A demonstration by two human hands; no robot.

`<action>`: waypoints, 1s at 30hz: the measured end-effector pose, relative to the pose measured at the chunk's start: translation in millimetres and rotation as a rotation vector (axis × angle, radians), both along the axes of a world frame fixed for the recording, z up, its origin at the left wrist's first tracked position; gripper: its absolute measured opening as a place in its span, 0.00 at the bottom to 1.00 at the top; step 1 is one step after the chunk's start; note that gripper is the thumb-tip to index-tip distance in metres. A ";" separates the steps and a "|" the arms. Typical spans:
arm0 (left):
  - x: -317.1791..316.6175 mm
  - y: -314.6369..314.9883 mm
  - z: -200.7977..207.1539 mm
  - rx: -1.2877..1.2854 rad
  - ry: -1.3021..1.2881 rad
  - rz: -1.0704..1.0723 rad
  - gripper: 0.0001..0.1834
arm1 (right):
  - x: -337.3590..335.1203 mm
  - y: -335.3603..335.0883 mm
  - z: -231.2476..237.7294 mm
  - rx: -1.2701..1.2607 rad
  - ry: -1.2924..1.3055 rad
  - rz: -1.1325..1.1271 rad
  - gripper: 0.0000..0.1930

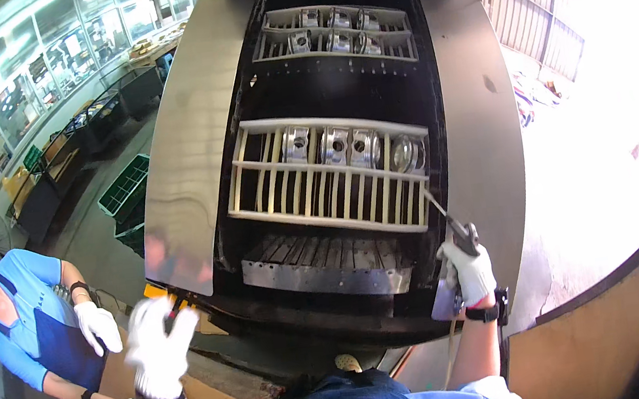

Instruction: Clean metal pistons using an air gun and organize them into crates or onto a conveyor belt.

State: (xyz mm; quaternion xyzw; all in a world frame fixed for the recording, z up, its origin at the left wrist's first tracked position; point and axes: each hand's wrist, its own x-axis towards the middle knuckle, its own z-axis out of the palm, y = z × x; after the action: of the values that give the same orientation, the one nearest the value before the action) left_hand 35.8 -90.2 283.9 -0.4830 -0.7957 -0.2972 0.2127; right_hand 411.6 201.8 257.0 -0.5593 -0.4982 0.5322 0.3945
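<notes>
Gripping a dark, thin-nozzled hand tool [465,237]: white-gloved right hand [470,273], nozzle tip near the right edge of a pale, slatted rack [330,221]. White-gloved left hand [158,347]: fingers parted, slightly blurred, apparently free. Four silvery, cylindrical metal pistons [334,146] sit along the rack's far edge, on a black conveyor [330,90].

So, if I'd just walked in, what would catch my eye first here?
Probably the shiny silver metal cylinders, four in a row on the pale slatted rack at the picture's centre. Next, at lower right, the white-gloved right hand grips a dark tool with a thin nozzle, pointed toward the rack. At far left stands a co-worker in a light blue shirt and navy apron.
</notes>
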 end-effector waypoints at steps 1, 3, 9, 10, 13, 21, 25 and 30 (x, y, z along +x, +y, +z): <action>6.1 50.1 7.9 0.025 0.037 -0.086 0.21 | 8.6 2.1 -4.9 0.004 0.015 0.028 0.08; 8.7 147.1 15.4 -0.036 -0.008 -0.230 0.28 | 8.9 0.9 -8.7 -0.053 0.075 -0.012 0.08; -16.5 344.8 39.8 -0.454 -0.380 0.035 0.41 | 9.6 3.5 0.0 -0.146 0.041 0.211 0.06; -11.1 365.0 34.7 -0.463 -0.417 0.080 0.39 | 14.1 6.0 -5.0 -0.129 0.030 0.203 0.06; -16.3 387.5 18.5 -0.394 -0.447 0.141 0.36 | 18.2 6.7 -5.6 -0.140 0.061 0.215 0.06; -7.7 329.3 -7.4 0.543 -1.456 -0.665 0.19 | -9.7 -5.6 11.1 -0.299 0.168 0.469 0.05; 5.6 255.5 -30.6 0.407 -1.261 -0.640 0.29 | -70.1 -18.0 28.6 -0.280 0.225 0.699 0.08; 10.3 194.8 -52.9 0.444 -1.203 -0.415 0.15 | -127.0 -31.6 10.0 -0.330 0.077 0.900 0.08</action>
State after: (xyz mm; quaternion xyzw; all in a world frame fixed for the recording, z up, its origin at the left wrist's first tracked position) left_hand 46.0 104.6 230.9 -0.3212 -0.5863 -0.7056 -0.2348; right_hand 284.6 170.2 267.1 -0.3230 -0.5849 0.7424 0.0491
